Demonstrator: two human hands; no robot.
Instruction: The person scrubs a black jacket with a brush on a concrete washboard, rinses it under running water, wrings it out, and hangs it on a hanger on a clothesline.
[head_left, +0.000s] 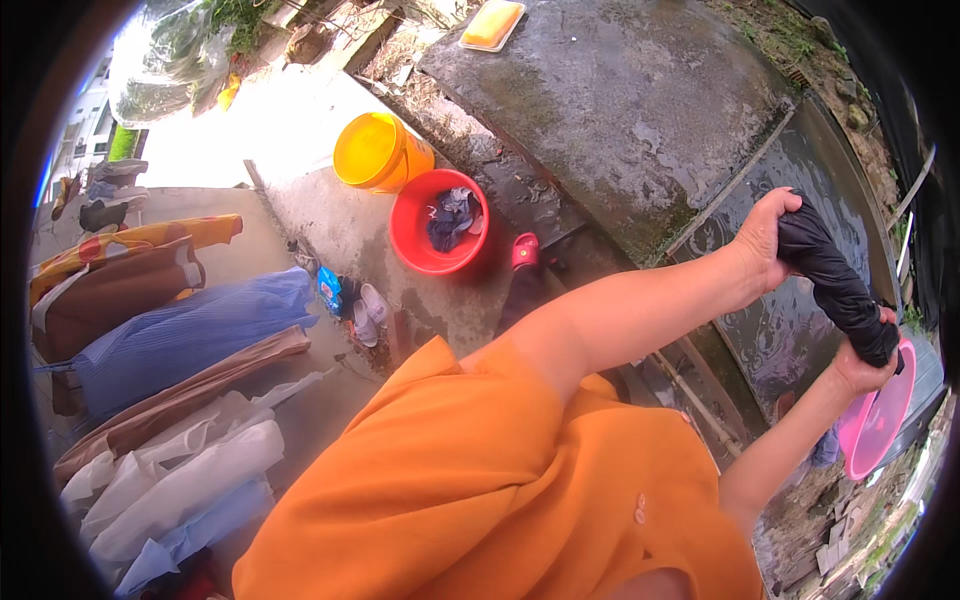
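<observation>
A dark, twisted garment (829, 274) stretches between my two hands over a wet concrete slab. My left hand (763, 241) grips its upper end. Around the other end is my right hand (866, 364), with a bit of the cloth poking out past the fingers. Both arms reach out to the right of the view. Just beyond my right hand, a pink plastic basin (892, 420) is partly covered by the hand and the cloth. Water shines on the dark slab (750, 330) beneath the garment.
A red basin (401, 244) holds dark clothes (450, 221), beside a yellow bucket (367, 154). An orange-yellow block (491, 24) sits in a tray on the raised slab. Laundry hangs at left, including a blue striped garment (195, 322). Pale shoes (367, 315) stand near it.
</observation>
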